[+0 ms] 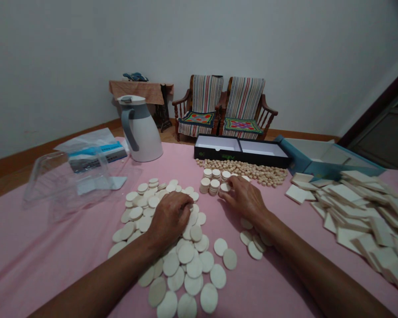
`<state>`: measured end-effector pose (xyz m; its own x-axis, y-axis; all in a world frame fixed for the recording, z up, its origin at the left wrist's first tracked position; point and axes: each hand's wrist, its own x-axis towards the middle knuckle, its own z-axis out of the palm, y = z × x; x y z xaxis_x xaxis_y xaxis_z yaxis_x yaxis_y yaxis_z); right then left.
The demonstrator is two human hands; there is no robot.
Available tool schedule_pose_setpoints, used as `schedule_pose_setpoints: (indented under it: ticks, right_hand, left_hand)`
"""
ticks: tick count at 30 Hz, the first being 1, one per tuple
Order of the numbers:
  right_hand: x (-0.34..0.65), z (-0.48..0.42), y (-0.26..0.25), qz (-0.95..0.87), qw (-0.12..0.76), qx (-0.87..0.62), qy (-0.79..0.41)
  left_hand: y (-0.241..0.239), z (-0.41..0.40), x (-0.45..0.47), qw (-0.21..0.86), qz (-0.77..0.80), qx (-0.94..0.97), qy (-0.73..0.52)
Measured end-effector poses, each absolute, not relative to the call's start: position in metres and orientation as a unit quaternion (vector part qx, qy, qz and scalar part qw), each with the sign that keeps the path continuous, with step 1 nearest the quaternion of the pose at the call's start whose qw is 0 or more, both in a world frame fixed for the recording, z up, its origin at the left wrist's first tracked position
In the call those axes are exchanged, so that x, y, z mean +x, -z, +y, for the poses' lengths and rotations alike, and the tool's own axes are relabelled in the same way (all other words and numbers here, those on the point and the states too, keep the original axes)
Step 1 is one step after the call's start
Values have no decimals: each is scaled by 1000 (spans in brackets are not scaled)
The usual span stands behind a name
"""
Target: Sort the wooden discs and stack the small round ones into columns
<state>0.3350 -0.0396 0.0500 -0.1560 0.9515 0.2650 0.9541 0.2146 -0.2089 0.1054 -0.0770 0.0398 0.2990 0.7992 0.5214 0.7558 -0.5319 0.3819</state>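
Note:
A loose pile of round, pale wooden discs [185,254] spreads over the pink cloth in front of me. My left hand [171,215] rests over this pile with its fingers curled, and what they hold, if anything, is hidden. Farther back, several short stacks of discs [214,186] stand close together in rows. At the near right corner of these stacks, my right hand [247,198] pinches a wooden disc [224,187] between thumb and fingers. A few more discs [254,249] lie beneath my right wrist, partly covered by it.
Behind the stacks lie many small wooden pieces [242,168] and a black two-compartment box [240,154]. A blue box [325,154] and a heap of square wooden tiles [361,207] occupy the right. To the left are a white jug [146,134], clear plastic packaging [63,181] and a blue-grey package [97,155].

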Motion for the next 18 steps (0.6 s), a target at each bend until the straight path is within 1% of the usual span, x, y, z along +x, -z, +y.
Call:
schedule_pose_setpoints:
  ticks: [7,12,14,15,18]
  right_hand:
    - [330,-39,-47,-773,172,-611,-22]
    - [339,-39,-60,-781,153,-605,-27]
    - [348,-43,-71,-794,121,-595,-36]
    - [353,-45,-76,-806,91,-583,-48]
    - [364,-56,-90,-845,-54,-526,-85]
  left_hand:
    - [-40,-77,105,39,477,807,-347]
    - [-38,-76,105,45,480,805,-345]
    - [-38,-77,105,48,481,805,-346]
    - [-38,-77,105,48,480,804,-346]
    - [-38,-77,105,49,480,805,-346]
